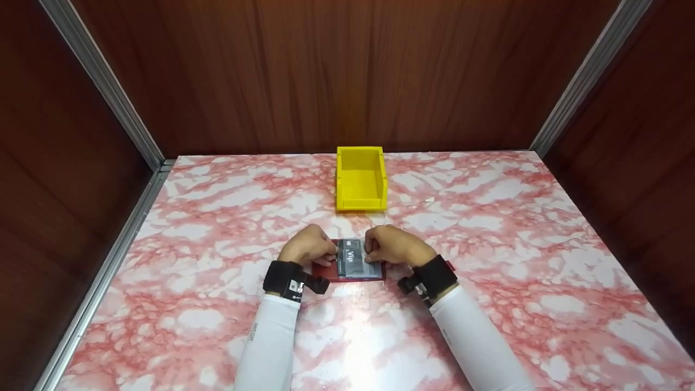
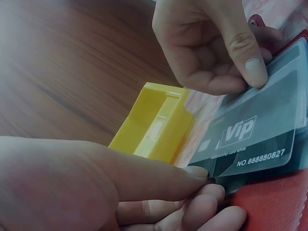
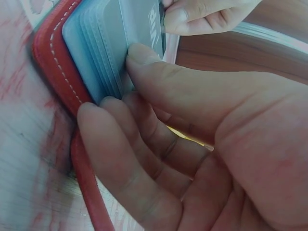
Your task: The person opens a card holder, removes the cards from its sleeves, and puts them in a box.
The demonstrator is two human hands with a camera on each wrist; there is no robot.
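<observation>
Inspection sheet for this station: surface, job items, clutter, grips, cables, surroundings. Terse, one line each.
Surface: red-and-white marbled table, glare at its near middle.
Job's things: red holder, lying open; clear sleeves stacked in it; grey Vip card at the top sleeve, how far in cannot tell.
Clutter: yellow bin, beyond the red holder and apart from it.
Left grip: bare hand, pinches the card's left edge.
Right grip: bare hand, pinches the clear sleeves, thumb on top.
Cables: nothing seen.
Surroundings: dark wood-look panels on three sides; metal posts at the back corners.
</observation>
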